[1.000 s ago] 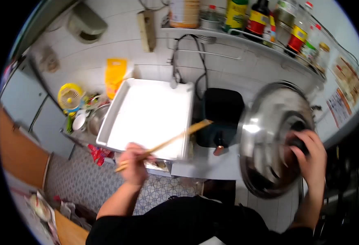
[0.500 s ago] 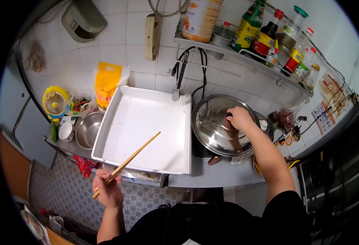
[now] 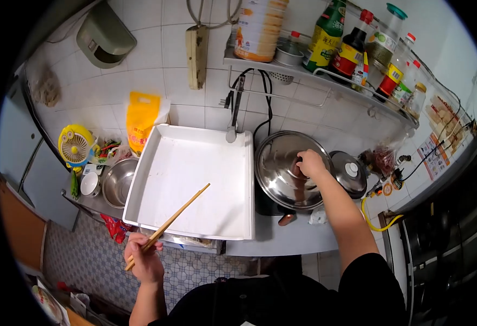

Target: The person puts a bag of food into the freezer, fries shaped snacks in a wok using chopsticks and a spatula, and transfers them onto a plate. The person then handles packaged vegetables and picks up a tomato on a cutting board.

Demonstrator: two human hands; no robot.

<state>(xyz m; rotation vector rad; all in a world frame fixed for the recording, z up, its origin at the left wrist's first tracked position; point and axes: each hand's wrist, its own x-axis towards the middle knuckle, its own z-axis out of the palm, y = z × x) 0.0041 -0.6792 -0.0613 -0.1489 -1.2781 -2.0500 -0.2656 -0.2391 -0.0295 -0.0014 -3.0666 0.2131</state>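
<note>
My left hand [image 3: 144, 257] is closed around a pair of wooden chopsticks [image 3: 174, 217], whose tips point up and right over the near part of a big white tray [image 3: 195, 163]. My right hand [image 3: 311, 164] grips the knob of a shiny metal pot lid [image 3: 276, 174]. The lid sits over a wide pan with a brown handle [image 3: 286, 219] sticking out toward me; what is under the lid is hidden. Behind my right forearm stands a smaller lidded pot [image 3: 352, 173] with a white knob.
Left of the tray are a metal bowl [image 3: 118, 185], a white bowl [image 3: 90, 185], a yellow toy-like fan [image 3: 75, 145] and a yellow bag [image 3: 140, 122]. Above, a wall shelf [image 3: 303, 70] bears several bottles. A yellow hose [image 3: 370, 220] hangs at right.
My view has shifted slightly, so the scene sits a little lower. My right hand remains on the lid's knob, and my left hand keeps the chopsticks in nearly the same pose.
</note>
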